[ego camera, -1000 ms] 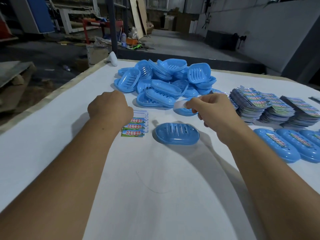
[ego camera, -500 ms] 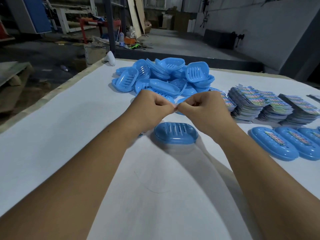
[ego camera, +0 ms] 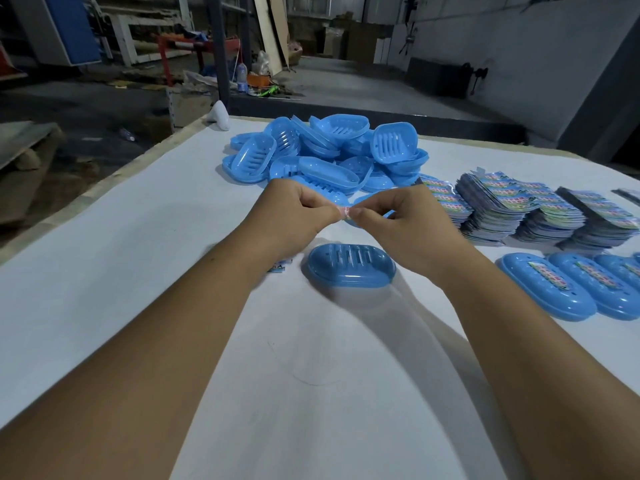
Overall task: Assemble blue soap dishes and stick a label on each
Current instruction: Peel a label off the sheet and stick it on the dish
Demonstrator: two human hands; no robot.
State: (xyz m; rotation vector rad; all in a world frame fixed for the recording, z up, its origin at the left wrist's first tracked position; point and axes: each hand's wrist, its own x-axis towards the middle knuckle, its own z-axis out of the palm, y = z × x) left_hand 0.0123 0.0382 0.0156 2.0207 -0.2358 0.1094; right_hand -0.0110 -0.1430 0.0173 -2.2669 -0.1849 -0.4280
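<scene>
Above the white table (ego camera: 104, 271), head view: left hand (ego camera: 294, 216) and right hand (ego camera: 401, 226) met fingertip to fingertip, both pinching one small label (ego camera: 346, 213). Just below them sat an assembled soap dish (ego camera: 351, 266), unlabelled. Loose dish parts (ego camera: 322, 154) lay heaped behind; label stacks (ego camera: 519, 209) and labelled dishes (ego camera: 547, 285) lay to the right.

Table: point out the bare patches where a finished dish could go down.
Free: the white table left of the left hand, and the near stretch between both forearms, below the unlabelled dish. Crowded: the dish pile at the far edge, the label stacks and labelled dishes on the right.
</scene>
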